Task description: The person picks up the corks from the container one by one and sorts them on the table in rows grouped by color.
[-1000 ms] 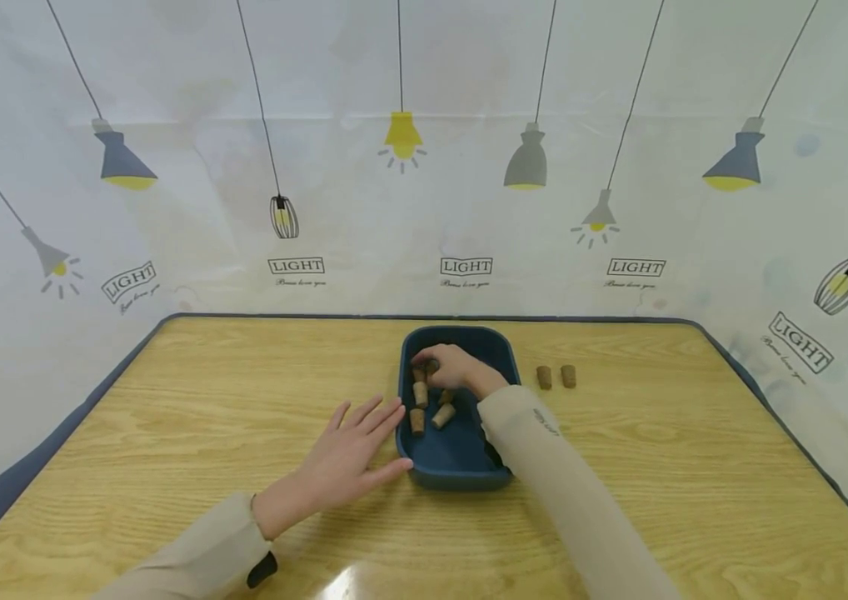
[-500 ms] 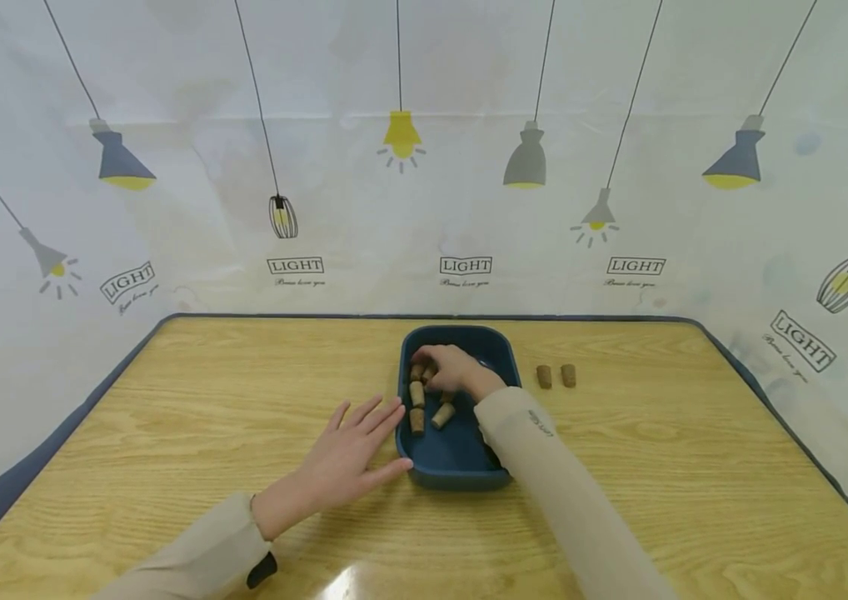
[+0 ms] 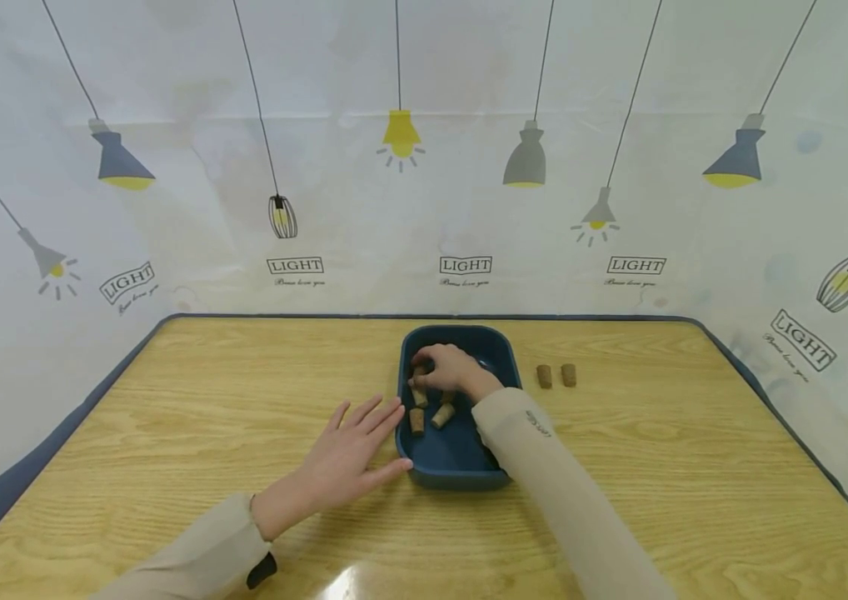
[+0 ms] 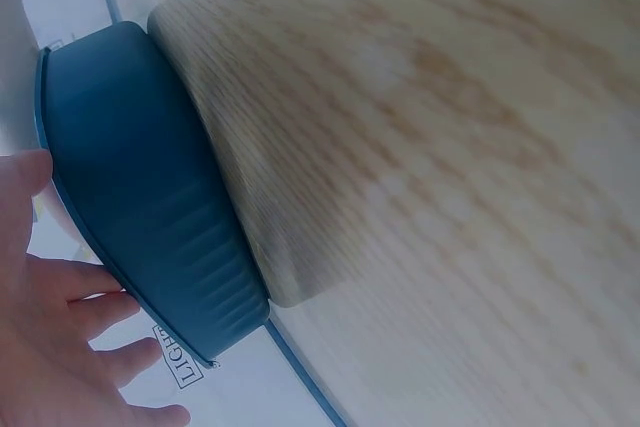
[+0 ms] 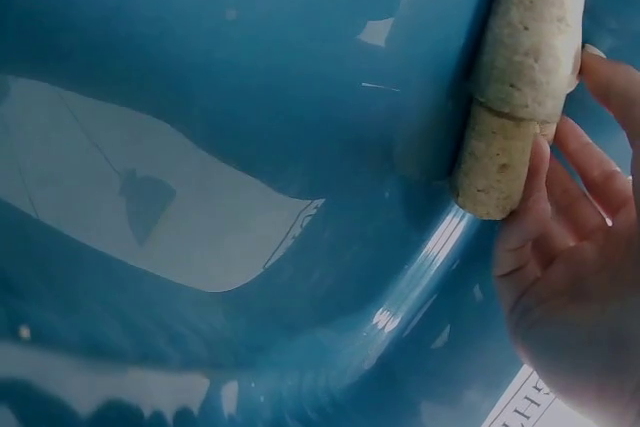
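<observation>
A dark blue tray (image 3: 457,467) holds several tapered corks. Flat at the tray's left side lies my left hand (image 3: 345,458), fingers spread and fingertips at the rim, as the left wrist view also shows. My right hand (image 3: 450,371) reaches inside the tray with curled fingers, its thumb and fingers at a pale cork (image 5: 535,37) and a darker cork (image 5: 492,167) along the wall. Part of that row is hidden under the hand. Nearer to me inside the tray are a brown cork (image 3: 417,422) upright-looking and a pale cork (image 3: 442,415) lying tilted.
Two brown corks, a left one (image 3: 544,377) and a right one (image 3: 569,375), are on the wooden table (image 3: 694,467) to the right of the tray. Behind the table hangs a white backdrop (image 3: 364,200) printed with lamps.
My right hand has shifted slightly within the tray, its thumb coming down onto the pale cork by the left wall, which now sits a little tilted. My left hand has stayed put.
</observation>
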A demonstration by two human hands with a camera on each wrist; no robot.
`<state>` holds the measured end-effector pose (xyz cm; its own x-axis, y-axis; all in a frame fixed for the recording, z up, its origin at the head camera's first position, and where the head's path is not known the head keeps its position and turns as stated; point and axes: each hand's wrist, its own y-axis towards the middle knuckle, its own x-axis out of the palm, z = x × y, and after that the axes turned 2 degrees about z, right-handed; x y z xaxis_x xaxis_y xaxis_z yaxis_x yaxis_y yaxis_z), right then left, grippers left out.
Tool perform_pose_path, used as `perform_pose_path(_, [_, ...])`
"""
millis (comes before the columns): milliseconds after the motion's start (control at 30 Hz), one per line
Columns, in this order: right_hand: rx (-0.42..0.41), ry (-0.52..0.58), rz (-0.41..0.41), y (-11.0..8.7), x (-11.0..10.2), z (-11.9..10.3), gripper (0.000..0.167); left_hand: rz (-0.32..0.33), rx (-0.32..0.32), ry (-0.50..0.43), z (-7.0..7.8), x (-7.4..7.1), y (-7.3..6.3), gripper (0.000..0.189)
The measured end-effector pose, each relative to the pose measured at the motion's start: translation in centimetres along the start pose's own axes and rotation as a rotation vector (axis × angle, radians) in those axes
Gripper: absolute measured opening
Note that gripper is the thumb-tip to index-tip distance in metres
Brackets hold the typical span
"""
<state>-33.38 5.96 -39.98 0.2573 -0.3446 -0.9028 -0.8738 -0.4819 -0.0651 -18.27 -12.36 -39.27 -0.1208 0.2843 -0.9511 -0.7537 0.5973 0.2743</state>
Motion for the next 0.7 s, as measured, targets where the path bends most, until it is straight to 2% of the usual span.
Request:
perform_pose_path(400, [0.103,-0.016,0.011,-0.15,0.07,-0.88,0.039,-0.011,-0.010,0.008,0.12,-0.15,-0.05,0.069])
perform_pose_path(533, [0.110,-0.024,0.024,-0.01,0.24,-0.70,0.036,-0.003,-0.008,0.011,0.08,-0.03,-0.05,0.069])
perform_pose_path(700, [0.079,-0.017,0.039,0.03,0.19,-0.52,0.037,-0.005,-0.012,0.024,0.03,0.07,-0.02,0.069])
